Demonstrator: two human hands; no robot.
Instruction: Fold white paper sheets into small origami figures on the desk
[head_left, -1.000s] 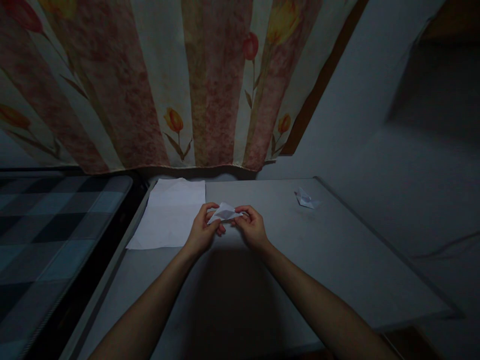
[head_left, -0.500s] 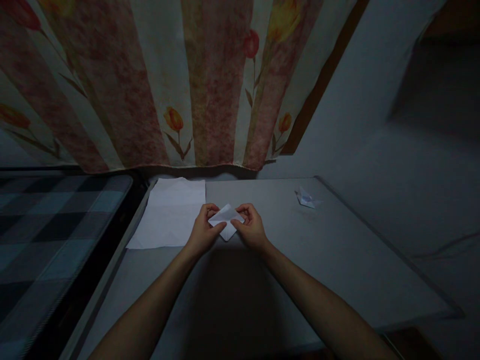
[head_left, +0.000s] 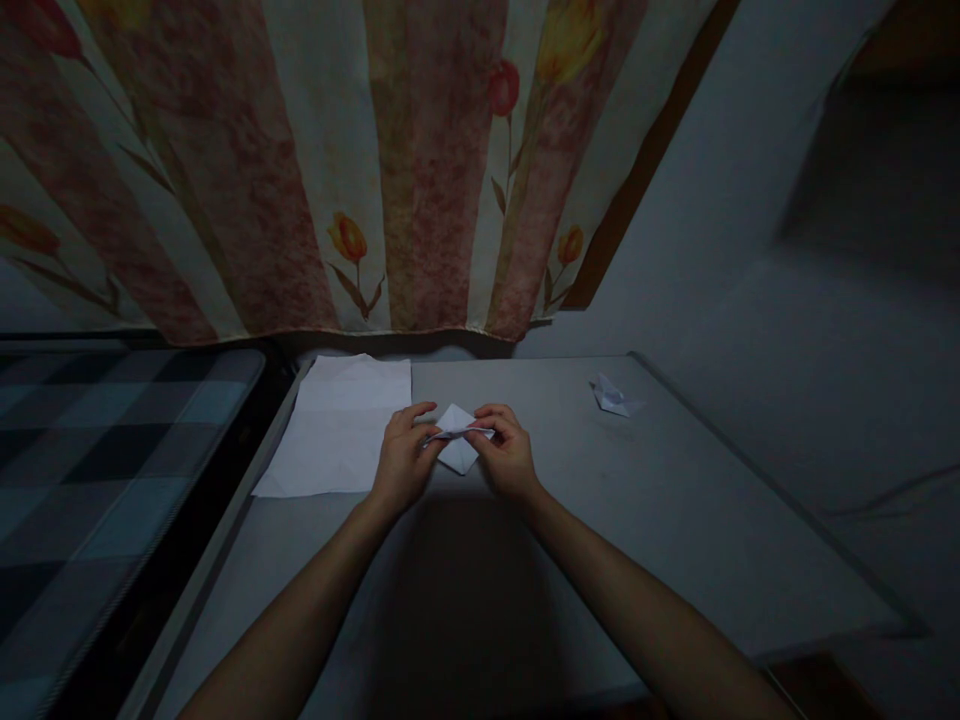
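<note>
A small folded white paper piece [head_left: 457, 446] lies between my hands on the grey table [head_left: 675, 500], diamond-shaped with an upper flap raised. My left hand [head_left: 401, 458] pinches its left side with thumb and fingers closed on it. My right hand [head_left: 506, 452] pinches the right side of the flap the same way. Both forearms reach in from the bottom of the view.
A flat white sheet [head_left: 341, 425] lies just left of my hands near the table's left edge. A small finished folded paper figure [head_left: 613, 397] sits at the back right. A tulip-patterned curtain [head_left: 375, 170] hangs behind; a chequered surface [head_left: 97, 450] lies to the left.
The folded paper has turned and come down toward the table; it showed first as a flat sliver, then a diamond, and now its upper flap is pinched between both hands.
</note>
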